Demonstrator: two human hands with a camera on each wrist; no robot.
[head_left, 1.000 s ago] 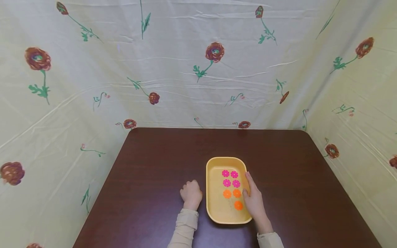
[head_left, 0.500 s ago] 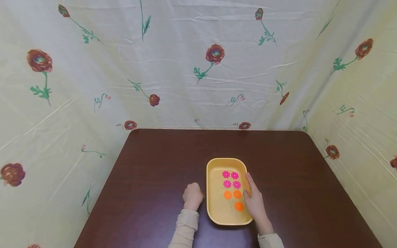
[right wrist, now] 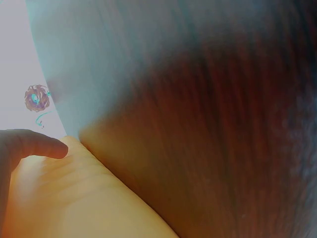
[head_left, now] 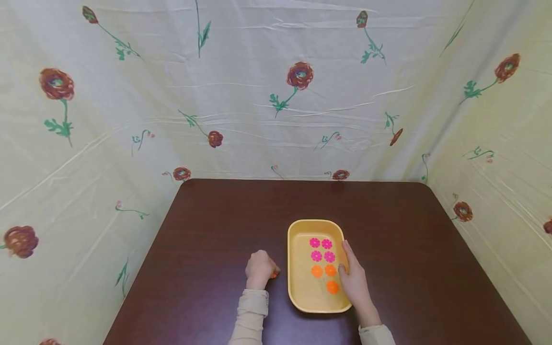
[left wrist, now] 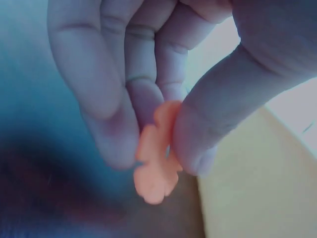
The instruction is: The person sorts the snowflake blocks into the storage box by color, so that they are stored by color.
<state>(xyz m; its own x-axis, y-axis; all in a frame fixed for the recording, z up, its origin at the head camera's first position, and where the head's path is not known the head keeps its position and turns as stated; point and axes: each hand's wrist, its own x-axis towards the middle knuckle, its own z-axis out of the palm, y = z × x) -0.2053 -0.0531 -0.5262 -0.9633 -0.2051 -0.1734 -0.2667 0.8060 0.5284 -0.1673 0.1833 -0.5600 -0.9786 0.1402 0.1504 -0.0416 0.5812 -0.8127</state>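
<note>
Where the head view looks down on the dark worktop point(head_left: 215, 230), a yellow tray point(head_left: 299, 268) lies near the front edge with seven flower discs in it: four pink discs point(head_left: 321, 249) in a square at the far end, then three orange discs point(head_left: 326, 277) nearer the person (two side by side, one alone below them). The right hand point(head_left: 353, 280) rests along the tray's right rim, fingers point(head_left: 347, 253) straight and together, thumb over the rim's inner side. The left hand point(head_left: 259, 270) sits on the worktop just left of the tray, curled, with a speck of orange showing at its fingertips.

From the left wrist view, the left fingers point(left wrist: 124, 94) and thumb pinch an orange flower point(left wrist: 156, 161) on edge, just above the worktop and close beside the tray's pale outer wall point(left wrist: 257, 193).

From the right wrist view, one fingertip point(right wrist: 42, 144) of the right hand lies on the tray's yellow rim point(right wrist: 79, 198), the worktop beyond it; the other fingers are out of frame.
</note>
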